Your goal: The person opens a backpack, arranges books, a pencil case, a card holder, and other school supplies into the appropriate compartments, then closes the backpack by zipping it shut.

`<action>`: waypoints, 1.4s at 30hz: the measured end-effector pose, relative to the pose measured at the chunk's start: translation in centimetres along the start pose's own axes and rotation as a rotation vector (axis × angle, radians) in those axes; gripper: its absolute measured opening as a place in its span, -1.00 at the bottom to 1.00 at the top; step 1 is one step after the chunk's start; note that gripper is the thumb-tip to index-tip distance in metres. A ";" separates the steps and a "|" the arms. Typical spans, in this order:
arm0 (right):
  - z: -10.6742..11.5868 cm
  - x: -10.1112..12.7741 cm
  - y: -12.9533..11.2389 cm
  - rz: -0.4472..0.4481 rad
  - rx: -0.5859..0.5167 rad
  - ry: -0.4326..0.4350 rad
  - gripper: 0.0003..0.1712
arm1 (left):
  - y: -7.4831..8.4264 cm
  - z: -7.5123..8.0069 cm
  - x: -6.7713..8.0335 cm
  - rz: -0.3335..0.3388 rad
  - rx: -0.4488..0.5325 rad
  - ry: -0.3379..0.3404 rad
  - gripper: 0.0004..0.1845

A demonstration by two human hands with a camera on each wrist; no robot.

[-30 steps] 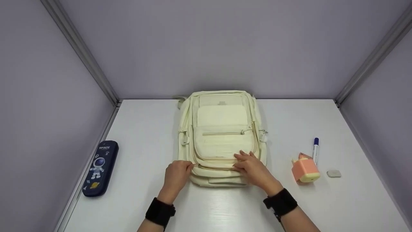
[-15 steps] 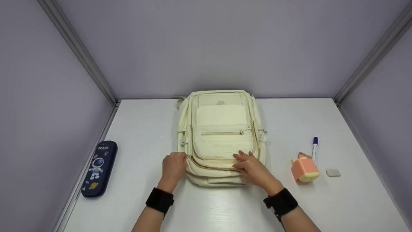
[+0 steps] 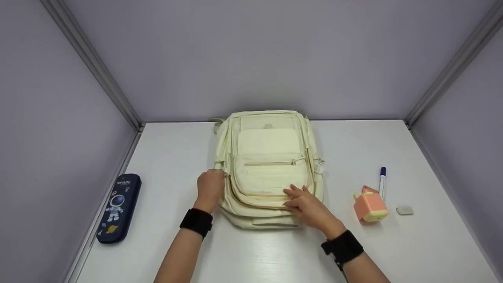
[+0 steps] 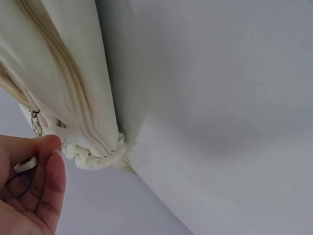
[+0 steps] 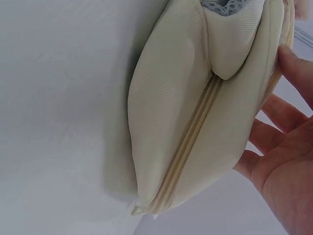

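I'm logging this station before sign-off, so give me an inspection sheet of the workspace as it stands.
Surface: white table, bare in front.
Job's things: cream backpack lying flat, its near zipper partly open.
Clutter: dark blue pencil case at the left edge; orange box, pen and eraser at the right.
Grippers: left hand pinches a zipper pull at the backpack's left side; right hand rests on its near front with fingers straight.
Cables: nothing seen.
Surroundings: plain grey walls with metal corner strips.
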State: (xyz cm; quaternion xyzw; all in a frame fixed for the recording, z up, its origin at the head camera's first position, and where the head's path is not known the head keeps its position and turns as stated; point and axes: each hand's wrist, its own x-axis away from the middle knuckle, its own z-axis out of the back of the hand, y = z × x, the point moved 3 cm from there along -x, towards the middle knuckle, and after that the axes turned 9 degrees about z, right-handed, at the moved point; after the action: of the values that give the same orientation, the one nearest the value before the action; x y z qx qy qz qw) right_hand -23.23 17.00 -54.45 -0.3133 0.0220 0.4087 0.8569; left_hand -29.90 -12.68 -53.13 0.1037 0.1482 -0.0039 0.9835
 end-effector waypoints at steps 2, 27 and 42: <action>0.0 0.0 0.0 -0.008 -0.016 0.000 -0.88 | 0.0 -0.1 -0.6 -0.011 -0.010 0.007 -0.77; 0.0 0.2 0.1 -0.002 0.005 0.003 -0.87 | 0.0 -1.5 -5.9 0.090 0.039 0.018 -0.69; 0.5 -0.7 -0.3 -0.114 0.074 -0.014 -0.64 | -0.4 -1.2 -4.1 0.145 0.093 -0.151 -0.79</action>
State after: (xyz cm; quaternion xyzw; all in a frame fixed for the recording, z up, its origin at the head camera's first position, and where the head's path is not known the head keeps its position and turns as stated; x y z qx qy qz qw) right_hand -23.64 16.69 -53.67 -0.2794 0.0131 0.3605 0.8898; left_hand -34.21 -12.94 -53.11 0.1592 0.0653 0.0523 0.9837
